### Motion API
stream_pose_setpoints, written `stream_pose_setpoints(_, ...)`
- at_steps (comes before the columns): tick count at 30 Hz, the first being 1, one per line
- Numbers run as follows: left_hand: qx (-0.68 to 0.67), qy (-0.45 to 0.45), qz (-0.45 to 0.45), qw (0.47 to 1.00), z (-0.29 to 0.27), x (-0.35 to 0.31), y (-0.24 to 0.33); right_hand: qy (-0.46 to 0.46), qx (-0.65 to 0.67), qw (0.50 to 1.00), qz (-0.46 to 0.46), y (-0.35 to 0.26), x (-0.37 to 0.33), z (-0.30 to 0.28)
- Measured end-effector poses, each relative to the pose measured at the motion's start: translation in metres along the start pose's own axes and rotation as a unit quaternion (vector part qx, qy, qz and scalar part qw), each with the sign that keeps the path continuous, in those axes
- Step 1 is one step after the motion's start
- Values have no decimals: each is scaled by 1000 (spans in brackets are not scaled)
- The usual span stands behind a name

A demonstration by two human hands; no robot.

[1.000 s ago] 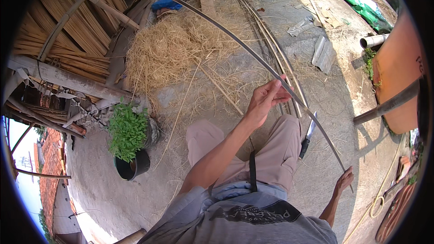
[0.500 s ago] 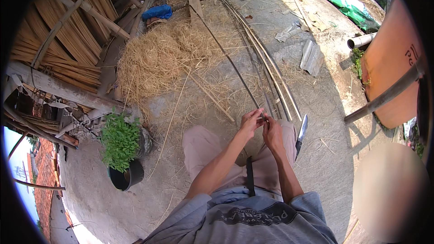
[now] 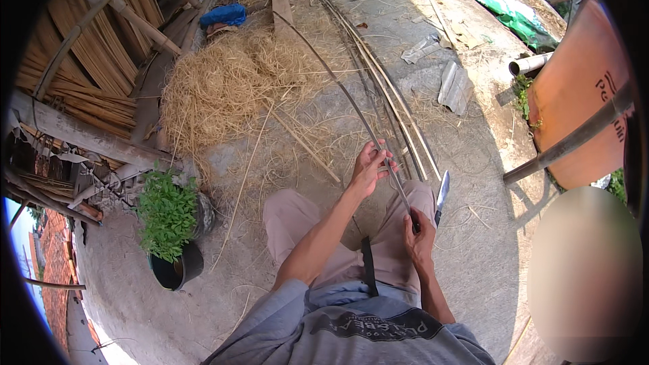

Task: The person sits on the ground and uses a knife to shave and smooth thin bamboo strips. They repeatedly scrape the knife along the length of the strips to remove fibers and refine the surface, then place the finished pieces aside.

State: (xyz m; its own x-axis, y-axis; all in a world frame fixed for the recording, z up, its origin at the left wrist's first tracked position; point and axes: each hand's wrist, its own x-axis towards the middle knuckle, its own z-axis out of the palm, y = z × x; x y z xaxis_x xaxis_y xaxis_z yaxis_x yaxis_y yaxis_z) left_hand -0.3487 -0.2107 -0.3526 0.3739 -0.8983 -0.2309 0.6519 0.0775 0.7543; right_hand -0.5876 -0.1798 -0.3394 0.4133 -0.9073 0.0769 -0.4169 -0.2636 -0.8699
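Note:
A long thin dark bamboo strip point(image 3: 343, 88) runs from the far straw pile back toward my lap, bowed slightly. My left hand point(image 3: 368, 172) is around it in front of my knees, the fingers loosely curled and partly spread. Nearer to me, by my right thigh, my right hand point(image 3: 420, 235) grips the strip close to its near end, thumb on top. A knife point(image 3: 443, 190) with a shiny blade and dark handle lies just beyond my right knee. A dark strap or strip point(image 3: 368, 267) hangs between my thighs.
Several long bamboo strips point(image 3: 389, 74) lie ahead on the concrete. A heap of shavings point(image 3: 236, 84) spreads at the far left, with a wooden board point(image 3: 282, 13) behind it. A potted plant point(image 3: 169, 216) stands left; an orange tank point(image 3: 581, 108) and a pole point(image 3: 561, 149) are right.
My hands were close together on the strip; now they are apart. The right hand has drawn back toward my thigh, while the left has moved slightly forward and loosened its fingers.

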Motion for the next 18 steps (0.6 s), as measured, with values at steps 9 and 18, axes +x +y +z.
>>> stream_pose_setpoints(9, 12, -25, 26, 999, 27, -1, 40, -38, -238, 970, 33, 63, -147, -118)
stream_pose_setpoints(18, 129, -86, 65, 986, 50, -11, 100, 17, -31, 990, 134, 122, -178, -83)
